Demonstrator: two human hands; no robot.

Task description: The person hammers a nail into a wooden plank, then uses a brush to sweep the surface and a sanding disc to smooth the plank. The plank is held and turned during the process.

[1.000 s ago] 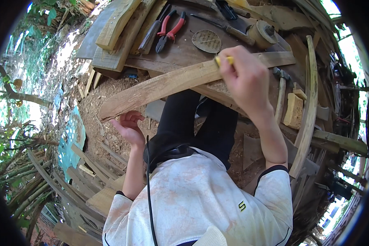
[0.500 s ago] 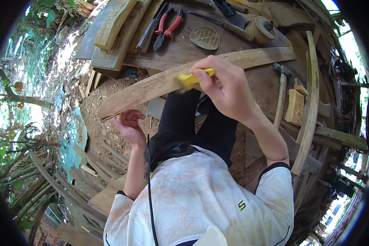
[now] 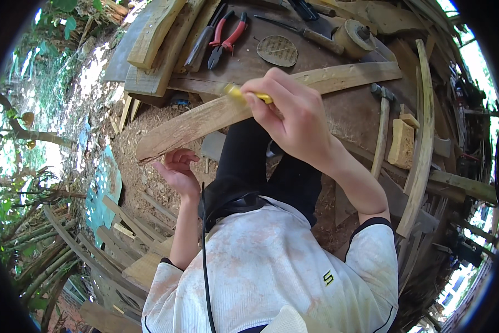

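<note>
A long, slightly curved wooden board (image 3: 177, 132) slants across in front of me, its far right part over the bench. My left hand (image 3: 180, 175) is palm up at the board's near left end, fingers curled against its lower edge; the contact is partly hidden. In my right hand (image 3: 291, 114), pinched between thumb and fingers, is a small yellow tool (image 3: 265, 97). Its working end is smeared by motion over the middle of the board, so its exact kind is unclear.
On the brown bench (image 3: 349, 122) lie red-handled pliers (image 3: 228, 41), a round flat disc (image 3: 277, 51), a hammer (image 3: 381, 122) and a wood block (image 3: 400, 145). Stacked timber (image 3: 156, 36) stands at the far left. A long curved stick (image 3: 424, 133) lies at right. Shavings cover the ground.
My right hand has shifted left and slightly up along the board with the yellow tool. My left hand stays at the board's end.
</note>
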